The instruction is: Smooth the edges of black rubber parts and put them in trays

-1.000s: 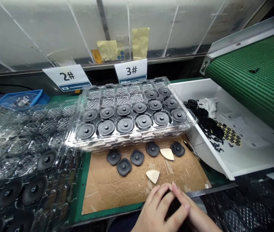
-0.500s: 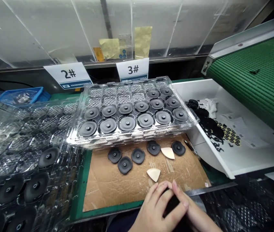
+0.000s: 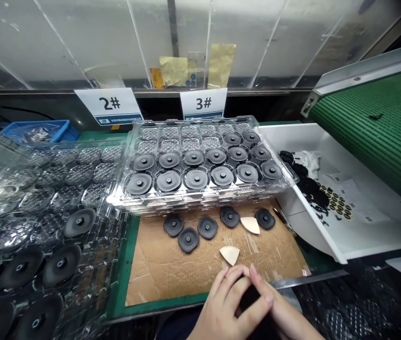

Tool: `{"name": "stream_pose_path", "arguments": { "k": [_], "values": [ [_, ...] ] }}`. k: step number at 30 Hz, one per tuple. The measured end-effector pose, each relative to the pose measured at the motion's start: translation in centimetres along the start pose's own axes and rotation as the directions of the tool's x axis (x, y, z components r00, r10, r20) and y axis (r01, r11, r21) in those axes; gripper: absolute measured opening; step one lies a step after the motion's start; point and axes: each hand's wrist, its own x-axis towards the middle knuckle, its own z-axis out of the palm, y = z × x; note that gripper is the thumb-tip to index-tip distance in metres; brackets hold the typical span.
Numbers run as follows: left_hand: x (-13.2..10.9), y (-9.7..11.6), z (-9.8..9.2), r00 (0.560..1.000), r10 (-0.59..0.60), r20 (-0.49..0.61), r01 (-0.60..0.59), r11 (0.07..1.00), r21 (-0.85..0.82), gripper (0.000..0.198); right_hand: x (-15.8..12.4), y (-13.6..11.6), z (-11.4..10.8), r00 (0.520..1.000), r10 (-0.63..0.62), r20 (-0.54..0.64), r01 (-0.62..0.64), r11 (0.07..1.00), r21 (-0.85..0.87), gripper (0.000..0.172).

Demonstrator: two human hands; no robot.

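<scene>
My left hand and right hand close together on a black rubber disc at the near edge of a cardboard sheet, fingers curled around it, pinching it between them so that most of it is hidden from view. Just ahead of my fingertips lies a cream wedge-shaped piece, with a second one farther out among five loose black discs, which rest on the cardboard, apparently a soft pad within easy reach. Beyond them, a clear plastic blister tray sits one disc to a pocket, the moulded pockets seemingly there to keep each part apart from the next; discs fill its near rows and far right corner. To the left of my left hand, stacked clear trays hold more discs. To the right of my right hand, a steel ruler runs along the bench, and a white bin holds black rubber scraps, set aside from the finished-looking parts.
</scene>
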Motion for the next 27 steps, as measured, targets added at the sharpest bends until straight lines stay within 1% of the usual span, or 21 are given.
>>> {"name": "stream_pose_path", "arguments": {
  "k": [5, 7, 11, 13, 14, 15, 16, 17, 18, 19, 20, 21, 22, 23, 25, 27],
  "values": [
    [-0.3, -0.1, -0.4, 1.0, -0.004, -0.022, 0.004, 1.0, -0.002, 0.039, 0.0, -0.1, 0.6, 0.999, 0.026, -0.029, -0.026, 0.999, 0.023, 0.071],
    [-0.3, -0.1, -0.6, 1.0, -0.008, -0.03, 0.008, 1.0, -0.004, 0.039, 0.0, -0.1, 0.8, 0.999, 0.029, -0.015, -0.029, 1.0, 0.01, 0.072],
    [-0.7, 0.0, -0.5, 0.999, -0.019, -0.031, 0.019, 1.0, -0.013, 0.041, -0.3, 0.0, 0.9, 1.0, -0.004, 0.026, 0.005, 0.999, -0.041, 0.071],
    [-1.1, -0.1, -0.4, 0.999, -0.038, -0.008, 0.037, 0.996, -0.08, 0.045, -0.4, 0.0, 0.5, 0.998, -0.015, 0.065, 0.02, 0.998, -0.067, 0.072],
    [-1.5, -0.3, -0.3, 0.996, -0.088, 0.008, 0.089, 0.982, -0.165, 0.05, -0.3, 0.0, 0.1, 0.993, -0.026, 0.114, 0.036, 0.996, -0.085, 0.073],
    [-1.8, -0.5, -0.4, 0.982, -0.189, 0.023, 0.187, 0.939, -0.29, 0.055, 0.0, 0.0, -0.3, 0.984, -0.041, 0.173, 0.062, 0.991, -0.117, 0.074],
    [-2.2, -0.8, -0.5, 0.943, -0.33, 0.044, 0.313, 0.835, -0.452, 0.06, 0.4, -0.1, -0.9, 0.976, -0.071, 0.208, 0.111, 0.976, -0.186, 0.074],
    [-2.6, -1.2, -0.8, 0.87, -0.484, 0.091, 0.427, 0.65, -0.628, 0.065, 1.0, -0.1, -1.5, 0.972, -0.117, 0.204, 0.173, 0.943, -0.284, 0.072],
    [-2.9, -1.6, -1.2, 0.771, -0.615, 0.167, 0.485, 0.396, -0.78, 0.066, 1.8, -0.1, -2.1, 0.971, -0.176, 0.164, 0.228, 0.889, -0.396, 0.069],
    [-3.1, -2.1, -1.7, 0.671, -0.695, 0.259, 0.469, 0.128, -0.874, 0.065, 2.7, 0.0, -2.7, 0.964, -0.246, 0.099, 0.262, 0.822, -0.506, 0.065],
    [-3.3, -2.5, -2.2, 0.599, -0.723, 0.343, 0.4, -0.1, -0.911, 0.062, 3.7, 0.2, -3.2, 0.946, -0.323, 0.025, 0.273, 0.754, -0.597, 0.06],
    [-3.5, -2.9, -2.8, 0.564, -0.722, 0.401, 0.322, -0.255, -0.912, 0.057, 4.6, 0.6, -3.5, 0.918, -0.394, -0.034, 0.275, 0.698, -0.661, 0.055],
    [-3.6, -3.1, -3.3, 0.546, -0.717, 0.433, 0.259, -0.346, -0.902, 0.052, 5.5, 1.1, -3.6, 0.892, -0.448, -0.063, 0.281, 0.659, -0.698, 0.05],
    [-3.7, -3.3, -3.8, 0.532, -0.722, 0.443, 0.218, -0.388, -0.895, 0.048, 6.2, 1.6, -3.6, 0.871, -0.486, -0.066, 0.297, 0.63, -0.718, 0.046],
    [-3.7, -3.4, -4.3, 0.51, -0.741, 0.437, 0.169, -0.411, -0.896, 0.043, 7.0, 2.9, -3.2, 0.834, -0.55, -0.032, 0.342, 0.562, -0.753, 0.036],
    [-3.6, -3.3, -4.4, 0.496, -0.749, 0.439, 0.126, -0.438, -0.89, 0.044, 7.3, 3.8, -2.6, 0.815, -0.579, 0.039, 0.398, 0.51, -0.763, 0.029]
  ]
}}
